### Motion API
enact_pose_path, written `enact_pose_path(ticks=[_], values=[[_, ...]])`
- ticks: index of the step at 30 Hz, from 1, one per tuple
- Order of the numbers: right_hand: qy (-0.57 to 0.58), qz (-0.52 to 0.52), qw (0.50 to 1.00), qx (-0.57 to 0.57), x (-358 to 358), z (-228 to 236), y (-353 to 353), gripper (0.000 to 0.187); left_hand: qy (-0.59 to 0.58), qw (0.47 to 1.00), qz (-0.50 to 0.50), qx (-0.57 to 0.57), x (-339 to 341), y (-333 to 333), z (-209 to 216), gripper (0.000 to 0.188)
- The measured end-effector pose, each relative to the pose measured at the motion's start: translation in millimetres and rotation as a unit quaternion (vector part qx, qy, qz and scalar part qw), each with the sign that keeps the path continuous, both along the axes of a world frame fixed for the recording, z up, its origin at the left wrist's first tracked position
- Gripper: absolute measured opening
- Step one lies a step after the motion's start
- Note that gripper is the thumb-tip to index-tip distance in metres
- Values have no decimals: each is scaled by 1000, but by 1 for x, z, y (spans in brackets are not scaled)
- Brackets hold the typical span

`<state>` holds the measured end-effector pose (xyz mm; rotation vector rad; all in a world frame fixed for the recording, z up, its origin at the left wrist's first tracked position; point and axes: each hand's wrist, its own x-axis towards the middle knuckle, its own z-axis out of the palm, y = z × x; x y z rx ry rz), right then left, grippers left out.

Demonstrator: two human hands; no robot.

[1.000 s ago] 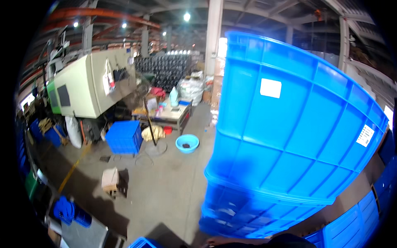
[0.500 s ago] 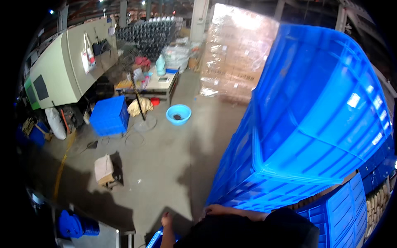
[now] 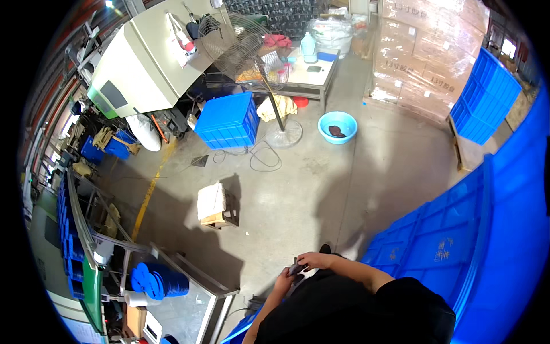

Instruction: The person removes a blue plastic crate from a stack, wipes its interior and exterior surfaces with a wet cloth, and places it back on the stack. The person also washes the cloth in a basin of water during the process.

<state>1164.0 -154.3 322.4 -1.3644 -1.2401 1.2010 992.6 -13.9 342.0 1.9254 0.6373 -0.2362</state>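
Dark, small object (image 3: 296, 268) pinched between both hands in front of the person's torso, low in view; too small to tell its kind; it looks rigid and light, so a fingertip grip at its ends should serve, though it could slip if smooth. Left hand (image 3: 285, 281) curled around its lower end; right hand (image 3: 314, 261) closed over its upper end, fingers pressed together on it; exact finger spread cannot be told.

Landmark: the big blue crate stack (image 3: 452, 246), just right of the hands, close to the person's right arm; stiff moulded plastic, ribbed walls, bulky rather than heavy, best taken at the rim.

Left of the stack, across bare concrete floor (image 3: 321, 189): small stool with a cloth-covered top (image 3: 215, 203). Beyond the stack's near corner: pedestal fan (image 3: 246, 43) with cable looped at its base; blue basin (image 3: 337, 126); a single blue crate (image 3: 226, 120). Farthest from the stack: a bench (image 3: 306, 66) with a bottle, a pale green machine (image 3: 137, 63), wrapped cartons (image 3: 424, 51).
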Motion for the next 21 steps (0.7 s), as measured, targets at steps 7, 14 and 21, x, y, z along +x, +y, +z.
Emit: enact_pose_path(ticks=[7,14,21], values=[[243,-193,914,-263,165,-18,-11,26,35,996,-82,-24,152,34,-15,32],[342,-521,746,-232,271,9,-99,28,-113,983,-100,106,317,29,-31,49],[309,-741,531,-270,348,-60,-227,16,220,967,81,-103,443,115,-130,36]])
